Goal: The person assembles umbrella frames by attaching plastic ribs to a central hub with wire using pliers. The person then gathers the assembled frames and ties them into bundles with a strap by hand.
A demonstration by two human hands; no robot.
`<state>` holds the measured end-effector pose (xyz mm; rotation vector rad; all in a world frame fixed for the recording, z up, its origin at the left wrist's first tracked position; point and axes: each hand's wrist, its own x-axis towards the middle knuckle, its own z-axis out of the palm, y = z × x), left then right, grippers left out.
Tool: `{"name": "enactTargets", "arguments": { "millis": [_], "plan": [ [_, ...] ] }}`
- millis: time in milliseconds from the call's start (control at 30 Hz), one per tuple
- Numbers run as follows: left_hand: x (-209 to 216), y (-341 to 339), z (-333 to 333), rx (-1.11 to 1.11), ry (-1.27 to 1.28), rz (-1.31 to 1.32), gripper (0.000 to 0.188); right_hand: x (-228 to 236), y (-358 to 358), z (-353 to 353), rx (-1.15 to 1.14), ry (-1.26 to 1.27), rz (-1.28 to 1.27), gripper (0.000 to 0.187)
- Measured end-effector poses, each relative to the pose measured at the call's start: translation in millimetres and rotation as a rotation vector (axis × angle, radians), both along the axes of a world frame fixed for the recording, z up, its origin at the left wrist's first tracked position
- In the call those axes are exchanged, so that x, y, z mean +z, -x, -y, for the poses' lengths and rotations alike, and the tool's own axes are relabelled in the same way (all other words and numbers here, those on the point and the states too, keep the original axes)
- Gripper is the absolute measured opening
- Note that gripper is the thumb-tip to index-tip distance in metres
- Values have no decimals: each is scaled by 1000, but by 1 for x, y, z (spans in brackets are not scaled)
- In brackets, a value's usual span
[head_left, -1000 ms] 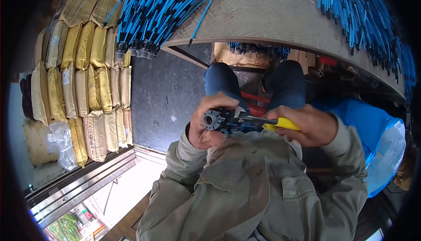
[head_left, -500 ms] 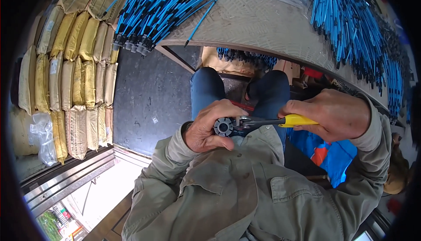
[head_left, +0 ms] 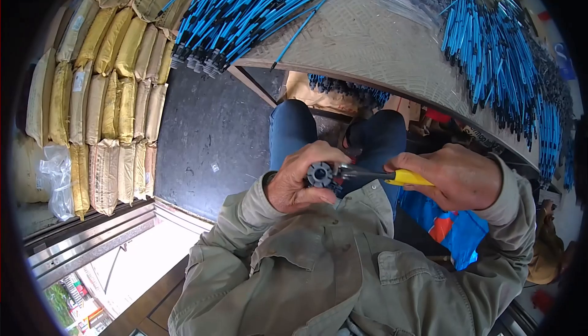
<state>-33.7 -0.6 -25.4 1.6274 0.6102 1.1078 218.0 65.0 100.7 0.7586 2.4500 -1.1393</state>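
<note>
My left hand is closed around a dark grey round plastic piece with a notched rim and a hole in its middle. Yellow-handled pliers are gripped in my right hand, which comes in from the right. Their metal jaws reach the near side of my left fingers and meet the edge of the grey piece. Whether the jaws bite into it cannot be made out. Both hands are held over my lap, in front of my jacket.
A bench ahead bears bundles of blue rods with dark ends, and more blue rods at right. Stacked paper sacks stand at left. A blue bag lies beside my right forearm.
My right hand has come slightly nearer my body, and the pliers now slant more. The left hand still holds the grey piece, turned a little. The whole view has shifted slightly.
</note>
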Motion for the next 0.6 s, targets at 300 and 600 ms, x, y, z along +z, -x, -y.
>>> {"name": "enactTargets", "arguments": {
  "millis": [300,600],
  "plan": [
    [11,96,-2,789,159,536,67,-88,-28,-80,-409,-1133,31,39],
    [-74,142,17,472,321,1280,61,-115,17,-60,-256,-1089,-497,77]
  ]
}}
